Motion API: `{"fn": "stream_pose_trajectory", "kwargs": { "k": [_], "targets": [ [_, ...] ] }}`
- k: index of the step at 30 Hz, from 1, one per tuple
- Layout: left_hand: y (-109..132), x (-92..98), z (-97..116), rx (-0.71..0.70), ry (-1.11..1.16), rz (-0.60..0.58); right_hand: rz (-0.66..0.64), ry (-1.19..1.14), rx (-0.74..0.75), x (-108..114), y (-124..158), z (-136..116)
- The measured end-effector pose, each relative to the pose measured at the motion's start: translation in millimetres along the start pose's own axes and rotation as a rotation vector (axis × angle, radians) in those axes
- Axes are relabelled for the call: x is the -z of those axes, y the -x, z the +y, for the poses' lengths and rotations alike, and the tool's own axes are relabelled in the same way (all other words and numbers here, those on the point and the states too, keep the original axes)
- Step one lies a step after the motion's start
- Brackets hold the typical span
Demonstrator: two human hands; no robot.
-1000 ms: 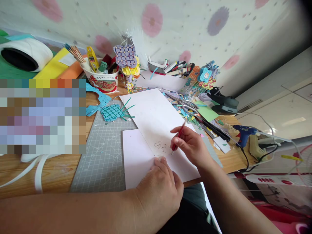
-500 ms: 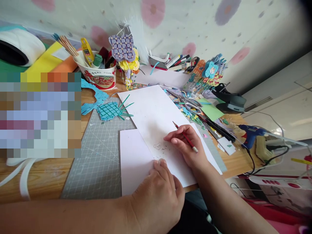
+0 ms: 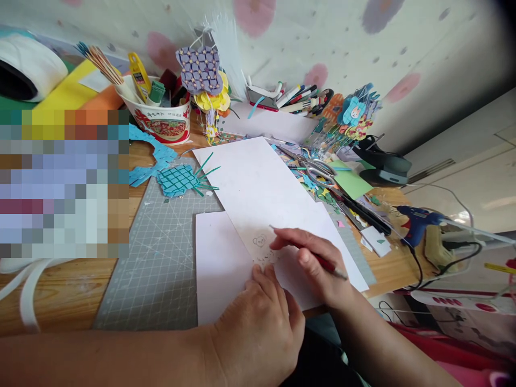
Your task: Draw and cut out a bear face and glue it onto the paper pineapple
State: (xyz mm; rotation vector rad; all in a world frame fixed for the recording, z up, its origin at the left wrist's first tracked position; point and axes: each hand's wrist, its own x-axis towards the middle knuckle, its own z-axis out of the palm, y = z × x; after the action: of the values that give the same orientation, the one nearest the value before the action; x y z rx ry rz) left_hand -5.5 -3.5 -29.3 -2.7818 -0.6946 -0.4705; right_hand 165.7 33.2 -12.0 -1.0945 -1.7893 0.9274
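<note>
My left hand (image 3: 262,317) lies over the lower edge of a white sheet of paper (image 3: 250,177), its fingertips pressing down and its fingers side by side. Between the fingers of my right hand (image 3: 312,258) is a red pencil (image 3: 331,267), tilted, with most of its barrel hidden. That hand hovers over or rests on the sheet; I cannot tell which. Left of its fingertips is a small pencil drawing of a bear-like head (image 3: 259,241), with short marks beneath it. A second white sheet (image 3: 217,258) is partly covered by the first.
A grey cutting mat (image 3: 161,258) lies under the papers. Around them are a blue woven paper piece (image 3: 177,180), a tub of tools (image 3: 165,121), scissors (image 3: 318,169) among paper scraps, a black-handled cutter (image 3: 366,215) and a blue glue gun (image 3: 417,223).
My right hand has turned so that the pencil lies lower and more hidden in its grip, with the index finger stretched further left. My left hand has stayed on the paper.
</note>
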Motion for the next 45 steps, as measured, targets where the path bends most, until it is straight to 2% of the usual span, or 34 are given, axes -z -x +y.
{"fn": "stream_pose_trajectory", "kwargs": {
  "k": [4,8,24,32,38,45],
  "targets": [
    [0,4.4,0,-0.011,-0.008,-0.079,0.188,-0.134,-0.123,-6,-13,9],
    [1,4.9,2,-0.02,-0.002,-0.096,0.271,-0.229,-0.208,-14,-15,22],
    [1,0.9,3,-0.005,-0.014,-0.041,0.228,-0.089,-0.266,-17,-12,18],
    [1,2.7,2,0.006,-0.029,-0.037,0.297,-0.067,-0.27,-16,-14,20],
    [1,1.6,1,-0.005,-0.033,-0.055,0.262,-0.087,-0.282,-16,-14,18],
    [2,3.7,3,-0.011,-0.043,-0.042,0.314,-0.041,-0.276,-16,-15,19]
  ]
}}
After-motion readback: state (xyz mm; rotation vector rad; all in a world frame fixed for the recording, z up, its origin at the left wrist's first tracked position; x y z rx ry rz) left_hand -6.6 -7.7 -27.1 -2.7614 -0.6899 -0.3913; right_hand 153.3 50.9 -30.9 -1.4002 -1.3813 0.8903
